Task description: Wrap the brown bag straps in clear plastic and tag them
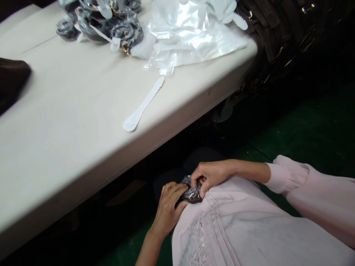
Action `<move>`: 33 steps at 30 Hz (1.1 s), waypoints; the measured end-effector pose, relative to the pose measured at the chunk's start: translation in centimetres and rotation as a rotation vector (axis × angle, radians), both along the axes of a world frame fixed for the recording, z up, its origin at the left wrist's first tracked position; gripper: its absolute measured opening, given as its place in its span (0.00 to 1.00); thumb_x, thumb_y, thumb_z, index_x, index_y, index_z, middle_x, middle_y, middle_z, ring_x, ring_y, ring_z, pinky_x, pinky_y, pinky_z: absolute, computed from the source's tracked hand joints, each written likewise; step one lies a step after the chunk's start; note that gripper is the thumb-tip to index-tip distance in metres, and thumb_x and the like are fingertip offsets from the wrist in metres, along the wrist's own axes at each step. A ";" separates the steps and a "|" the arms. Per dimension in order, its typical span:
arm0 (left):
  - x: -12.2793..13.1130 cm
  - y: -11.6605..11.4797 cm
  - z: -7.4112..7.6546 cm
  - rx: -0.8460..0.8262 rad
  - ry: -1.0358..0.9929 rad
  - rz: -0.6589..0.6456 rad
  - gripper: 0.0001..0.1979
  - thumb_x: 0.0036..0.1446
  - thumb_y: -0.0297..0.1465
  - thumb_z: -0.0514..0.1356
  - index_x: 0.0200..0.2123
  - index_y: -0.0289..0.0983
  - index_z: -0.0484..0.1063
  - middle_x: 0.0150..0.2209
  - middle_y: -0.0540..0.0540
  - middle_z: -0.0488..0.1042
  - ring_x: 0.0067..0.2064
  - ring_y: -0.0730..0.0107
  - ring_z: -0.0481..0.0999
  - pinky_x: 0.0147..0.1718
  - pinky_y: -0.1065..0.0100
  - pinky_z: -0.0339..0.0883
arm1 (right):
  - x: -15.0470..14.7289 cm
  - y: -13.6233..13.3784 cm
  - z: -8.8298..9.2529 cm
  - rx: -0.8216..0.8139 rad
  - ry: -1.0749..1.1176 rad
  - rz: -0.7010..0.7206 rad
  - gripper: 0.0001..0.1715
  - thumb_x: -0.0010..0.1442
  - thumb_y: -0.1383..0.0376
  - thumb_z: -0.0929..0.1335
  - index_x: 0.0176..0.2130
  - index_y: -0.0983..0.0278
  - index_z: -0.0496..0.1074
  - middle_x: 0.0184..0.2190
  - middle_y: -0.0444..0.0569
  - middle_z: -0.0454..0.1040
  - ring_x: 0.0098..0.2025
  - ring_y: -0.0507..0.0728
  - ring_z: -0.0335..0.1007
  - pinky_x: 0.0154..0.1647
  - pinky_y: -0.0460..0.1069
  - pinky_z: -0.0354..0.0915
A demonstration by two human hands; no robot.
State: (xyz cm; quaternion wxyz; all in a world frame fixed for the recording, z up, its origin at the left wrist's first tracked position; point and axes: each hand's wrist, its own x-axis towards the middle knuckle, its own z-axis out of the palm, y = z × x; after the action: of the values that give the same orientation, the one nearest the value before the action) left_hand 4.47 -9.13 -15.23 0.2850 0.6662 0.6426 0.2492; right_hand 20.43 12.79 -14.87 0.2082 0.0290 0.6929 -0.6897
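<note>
Below the table edge, against my pink blouse, both hands hold a small clear plastic packet [190,191] with a dark strap and gold hardware inside. My left hand [169,210] cups it from the left with fingers closed over it. My right hand [208,176] pinches its top with thumb and fingers. Much of the packet is hidden by my fingers.
A white table [69,122] fills the left. On it lie a white serrated plastic tool [144,105], a heap of clear bags [191,33] and several bagged dark straps [111,26] at the far edge. Dark cloth [11,81] sits at left. Green floor [318,129] at right.
</note>
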 end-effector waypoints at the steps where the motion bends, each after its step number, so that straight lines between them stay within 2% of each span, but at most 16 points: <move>1: -0.1 0.5 0.6 -0.035 -0.018 -0.026 0.20 0.60 0.35 0.62 0.55 0.40 0.67 0.51 0.43 0.74 0.52 0.56 0.66 0.52 0.52 0.60 | 0.0 0.0 0.0 -0.002 0.002 0.003 0.23 0.51 0.52 0.76 0.41 0.65 0.78 0.26 0.41 0.71 0.27 0.47 0.64 0.25 0.40 0.57; 5: -0.2 2.5 3.1 -0.107 -0.067 -0.132 0.20 0.60 0.40 0.61 0.53 0.40 0.68 0.45 0.45 0.77 0.49 0.56 0.66 0.52 0.52 0.56 | 0.2 -0.1 0.2 0.007 0.031 0.001 0.23 0.52 0.51 0.76 0.41 0.65 0.78 0.28 0.41 0.72 0.28 0.47 0.64 0.26 0.41 0.56; 9: 0.0 3.8 4.0 -0.175 -0.134 -0.163 0.19 0.58 0.43 0.62 0.47 0.37 0.71 0.39 0.45 0.76 0.43 0.59 0.69 0.50 0.55 0.56 | 0.6 -0.3 -0.1 0.003 0.040 -0.045 0.22 0.52 0.51 0.75 0.40 0.65 0.78 0.28 0.42 0.72 0.29 0.48 0.64 0.27 0.41 0.57; 12: 0.6 3.9 3.9 -0.283 -0.180 -0.075 0.18 0.57 0.45 0.63 0.43 0.37 0.73 0.38 0.44 0.74 0.42 0.59 0.69 0.46 0.58 0.59 | 0.8 -0.5 -0.9 -0.074 0.000 -0.100 0.23 0.51 0.51 0.75 0.40 0.66 0.77 0.28 0.42 0.73 0.29 0.48 0.65 0.28 0.41 0.59; 17: 1.8 3.5 3.5 -0.463 -0.293 0.155 0.15 0.58 0.43 0.62 0.42 0.38 0.74 0.40 0.44 0.74 0.45 0.57 0.69 0.45 0.60 0.60 | 0.7 -0.3 -2.6 -0.204 -0.083 -0.153 0.25 0.49 0.52 0.77 0.40 0.66 0.77 0.26 0.42 0.72 0.27 0.48 0.65 0.27 0.42 0.59; 19: 2.1 3.5 3.3 -0.496 -0.360 0.232 0.15 0.58 0.42 0.62 0.42 0.38 0.75 0.40 0.44 0.74 0.46 0.57 0.69 0.45 0.61 0.60 | 0.5 -0.2 -3.0 -0.210 -0.099 -0.145 0.25 0.49 0.53 0.77 0.41 0.66 0.77 0.26 0.42 0.72 0.27 0.48 0.64 0.27 0.42 0.59; 23: 2.6 3.5 3.0 -0.492 -0.487 0.304 0.17 0.56 0.45 0.63 0.38 0.38 0.78 0.37 0.46 0.76 0.41 0.59 0.71 0.43 0.62 0.59 | 0.2 0.1 -3.1 -0.185 -0.114 -0.129 0.27 0.45 0.53 0.78 0.41 0.66 0.78 0.25 0.41 0.72 0.27 0.48 0.64 0.26 0.41 0.59; 26: 3.1 3.3 2.3 -0.452 -0.533 0.345 0.21 0.54 0.51 0.61 0.35 0.39 0.81 0.34 0.45 0.78 0.39 0.58 0.71 0.42 0.61 0.59 | 0.2 0.1 -2.9 -0.130 -0.132 -0.119 0.30 0.41 0.52 0.80 0.41 0.65 0.78 0.25 0.40 0.71 0.26 0.48 0.63 0.26 0.41 0.58; 28: 3.4 2.9 1.3 -0.399 -0.495 0.362 0.27 0.51 0.57 0.60 0.32 0.39 0.82 0.31 0.43 0.78 0.39 0.56 0.72 0.42 0.60 0.59 | 0.2 0.0 -3.1 -0.094 -0.123 -0.117 0.32 0.40 0.51 0.80 0.42 0.64 0.78 0.26 0.40 0.71 0.27 0.48 0.65 0.27 0.41 0.59; 30: 3.5 2.5 -0.2 -0.322 -0.447 0.319 0.33 0.49 0.62 0.57 0.34 0.39 0.82 0.31 0.42 0.79 0.37 0.55 0.73 0.44 0.57 0.60 | 0.1 0.2 -3.1 -0.050 -0.086 -0.114 0.31 0.40 0.51 0.80 0.42 0.63 0.79 0.27 0.41 0.72 0.28 0.48 0.65 0.28 0.41 0.59; 33: 3.3 1.8 -2.5 -0.213 -0.345 0.256 0.36 0.49 0.65 0.51 0.35 0.41 0.83 0.29 0.41 0.79 0.34 0.54 0.75 0.41 0.55 0.64 | -0.3 1.2 -1.3 -0.001 0.000 -0.049 0.32 0.40 0.50 0.79 0.42 0.63 0.79 0.36 0.44 0.75 0.28 0.48 0.66 0.28 0.41 0.61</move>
State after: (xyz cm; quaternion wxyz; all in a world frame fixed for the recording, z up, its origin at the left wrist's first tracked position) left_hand 7.76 -7.30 -17.68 0.4253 0.4931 0.6863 0.3240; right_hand 20.18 14.00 -16.17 0.1914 0.0460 0.6915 -0.6951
